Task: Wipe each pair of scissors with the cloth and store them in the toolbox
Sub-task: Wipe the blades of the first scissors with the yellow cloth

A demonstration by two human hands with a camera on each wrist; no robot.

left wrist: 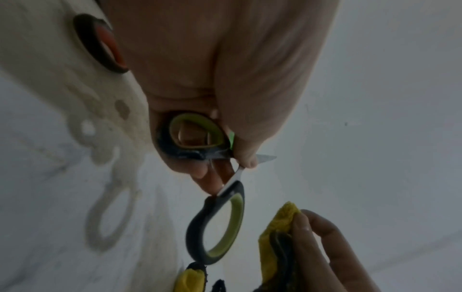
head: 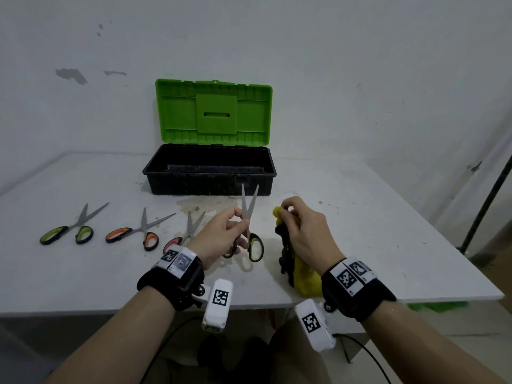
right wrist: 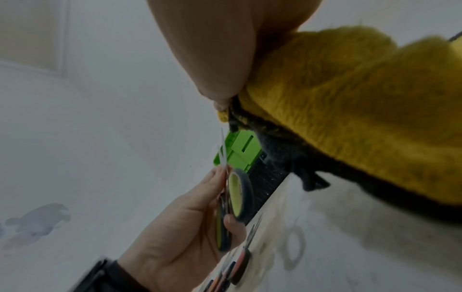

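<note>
The left hand (head: 221, 234) pinched the green-handled scissors (head: 247, 225) near the pivot, blades up and splayed, above the worktop (head: 360, 231) just in front of the toolbox (head: 209, 173). The right hand (head: 304, 234) had its grip clamped on the yellow cloth (head: 304, 278), just beside the blades but not touching them. The danger, I judged, lay in those parted blades: a wipe run along the inner edges could snag the cloth or nick a finger, and so light a pinch might let the scissors twist loose. Room looked generous on the right, though the cloth hung close to the near edge. Leftward it was tighter, with the pink-handled scissors (head: 184, 234) under the wrist, then the orange-handled scissors (head: 138, 231) and another green pair (head: 72, 230). The toolbox stood open, its lid (head: 213, 112) upright, the way in unblocked.
</note>
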